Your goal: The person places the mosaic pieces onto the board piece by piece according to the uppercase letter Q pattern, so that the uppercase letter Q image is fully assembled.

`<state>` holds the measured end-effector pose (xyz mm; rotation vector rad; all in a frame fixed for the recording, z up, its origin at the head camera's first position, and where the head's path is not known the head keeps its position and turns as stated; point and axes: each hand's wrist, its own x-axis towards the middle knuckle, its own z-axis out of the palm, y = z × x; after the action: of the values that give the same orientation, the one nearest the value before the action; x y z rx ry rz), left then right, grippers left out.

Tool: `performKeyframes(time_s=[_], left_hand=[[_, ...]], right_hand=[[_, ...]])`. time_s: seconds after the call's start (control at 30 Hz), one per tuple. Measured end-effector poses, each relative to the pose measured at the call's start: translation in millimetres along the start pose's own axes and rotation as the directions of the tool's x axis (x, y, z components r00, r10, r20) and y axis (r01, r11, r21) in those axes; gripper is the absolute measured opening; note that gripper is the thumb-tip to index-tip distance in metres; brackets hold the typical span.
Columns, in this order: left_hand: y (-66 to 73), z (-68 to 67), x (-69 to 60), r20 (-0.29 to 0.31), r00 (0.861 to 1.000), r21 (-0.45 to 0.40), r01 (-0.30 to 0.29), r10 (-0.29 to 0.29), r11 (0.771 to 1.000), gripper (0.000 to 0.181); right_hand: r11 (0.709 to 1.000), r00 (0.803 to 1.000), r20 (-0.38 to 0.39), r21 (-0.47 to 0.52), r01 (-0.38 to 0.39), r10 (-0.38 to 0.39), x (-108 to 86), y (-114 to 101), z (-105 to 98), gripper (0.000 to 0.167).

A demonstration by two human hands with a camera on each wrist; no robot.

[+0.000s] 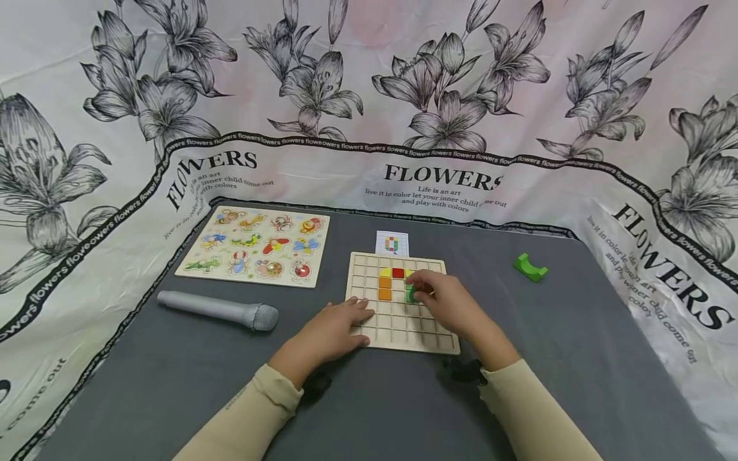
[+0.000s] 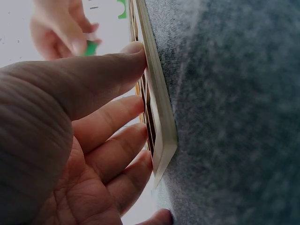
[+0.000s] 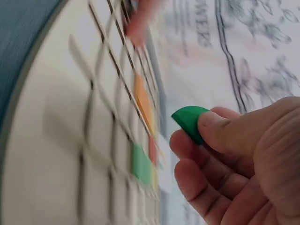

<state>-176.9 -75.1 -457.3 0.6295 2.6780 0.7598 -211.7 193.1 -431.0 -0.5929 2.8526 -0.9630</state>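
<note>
My right hand (image 1: 446, 301) pinches a dark green piece (image 3: 190, 121) between thumb and fingers, above the wooden grid board (image 1: 403, 333). On the board lie two orange pieces (image 1: 384, 288), a red piece (image 1: 398, 273), yellow pieces (image 1: 385, 273) and a light green piece (image 3: 141, 164). My left hand (image 1: 331, 330) rests on the board's left edge with fingers spread; in the left wrist view its thumb and fingertips touch the board's side (image 2: 161, 117).
A pattern card (image 1: 392, 243) stands behind the board. To the left are an insect puzzle board (image 1: 259, 246) and a grey microphone (image 1: 219, 310). A green curved block (image 1: 530, 267) lies to the right. Flower-printed cloth surrounds the grey table (image 1: 369, 410).
</note>
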Motion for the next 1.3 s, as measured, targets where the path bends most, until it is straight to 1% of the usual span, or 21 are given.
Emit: performKeyframes(time_s=[0.13,0.2,0.3,0.47,0.6,0.7,0.83,0.9,1.03,1.3], left_hand=[[3.0,2.0,2.9,0.002,1.0,0.009,-0.01,0.01,1.0,0.058],[4.4,1.8,3.8,0.002,1.0,0.009,-0.009,0.009,1.0,0.057],[5.9,0.6,4.6,-0.003,1.0,0.015,-0.004,0.004,1.0,0.058],[6.2,-0.6,4.5,-0.002,1.0,0.029,-0.002,0.002,1.0,0.057],[4.9,0.6,4.5,0.004,1.0,0.024,0.002,-0.002,1.0,0.057],[3.7,2.0,3.9,0.01,1.0,0.02,0.01,-0.01,1.0,0.058],[2.7,3.0,3.6,0.011,1.0,0.023,0.011,-0.011,1.0,0.058],[2.6,3.0,3.5,0.011,1.0,0.024,0.01,-0.011,1.0,0.058],[2.6,2.2,2.5,0.009,1.0,0.021,0.013,-0.013,1.0,0.059],[-0.6,1.6,1.7,0.004,1.0,0.019,0.018,-0.018,1.0,0.059]], right_hand=[[1.0,0.997,0.073,-0.007,0.005,-0.005,18.7,-10,24,0.019],[1.0,0.997,0.08,-0.01,0.012,-0.011,23.3,-12,31,0.016],[0.999,0.998,0.06,-0.027,0.035,-0.033,26.9,-14,36,0.013],[0.999,0.999,0.023,-0.042,0.029,-0.028,27.6,-15,41,0.01],[0.997,0.999,0.015,-0.064,0.033,-0.032,26.5,-14,45,0.006],[0.996,0.999,0.021,-0.076,0.04,-0.038,25.3,-13,45,0.005],[0.998,1.0,0.028,-0.062,0.013,-0.012,22.2,-13,41,0.005],[0.999,0.999,0.047,-0.051,-0.001,0.003,20.9,-12,39,0.007],[0.999,0.996,0.093,-0.038,0.005,-0.002,20.4,-12,39,0.007],[0.999,0.997,0.069,-0.045,0.024,-0.021,22.4,-13,46,0.004]])
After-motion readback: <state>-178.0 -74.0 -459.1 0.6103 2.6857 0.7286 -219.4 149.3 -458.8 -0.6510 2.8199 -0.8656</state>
